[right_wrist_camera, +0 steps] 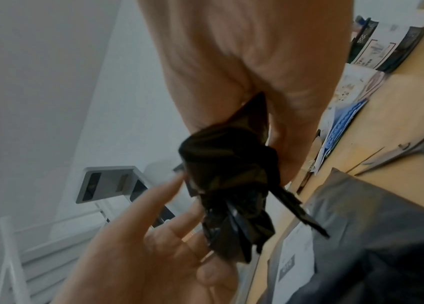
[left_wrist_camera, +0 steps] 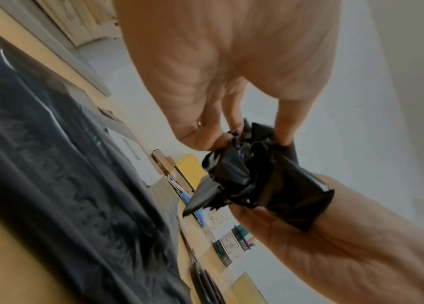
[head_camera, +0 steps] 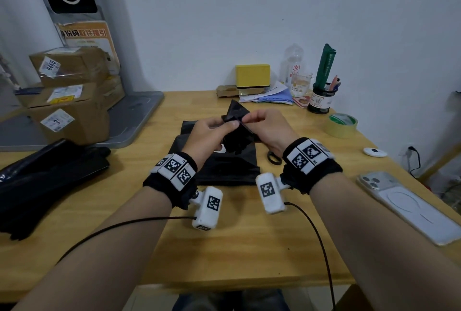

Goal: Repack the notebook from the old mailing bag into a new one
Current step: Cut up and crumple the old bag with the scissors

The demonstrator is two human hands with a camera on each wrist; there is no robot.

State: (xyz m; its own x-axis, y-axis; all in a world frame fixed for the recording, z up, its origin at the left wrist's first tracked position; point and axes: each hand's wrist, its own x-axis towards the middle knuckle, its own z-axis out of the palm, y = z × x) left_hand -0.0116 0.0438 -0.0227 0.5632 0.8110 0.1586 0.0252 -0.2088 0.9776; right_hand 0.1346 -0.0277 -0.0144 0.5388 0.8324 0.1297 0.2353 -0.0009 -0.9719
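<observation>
Both hands are raised over the middle of the wooden table [head_camera: 237, 241] and hold a crumpled black plastic bag [head_camera: 236, 112] between them. My left hand [head_camera: 224, 127] pinches its left side with thumb and fingers [left_wrist_camera: 287, 123]. My right hand [head_camera: 252, 121] grips its right side, and the black plastic [right_wrist_camera: 231, 170] bunches out below that palm. Under the hands, a flat black mailing bag [head_camera: 224, 166] lies on the table with a white label partly showing. No notebook shows in any view.
Scissors [head_camera: 274, 157] lie just right of the flat bag. A tape roll [head_camera: 341, 125], a small white device [head_camera: 375, 152] and a phone [head_camera: 409, 208] sit on the right. A heap of black bags [head_camera: 50, 178] and cardboard boxes [head_camera: 69, 91] are on the left. A pen holder [head_camera: 321, 98] stands at the back.
</observation>
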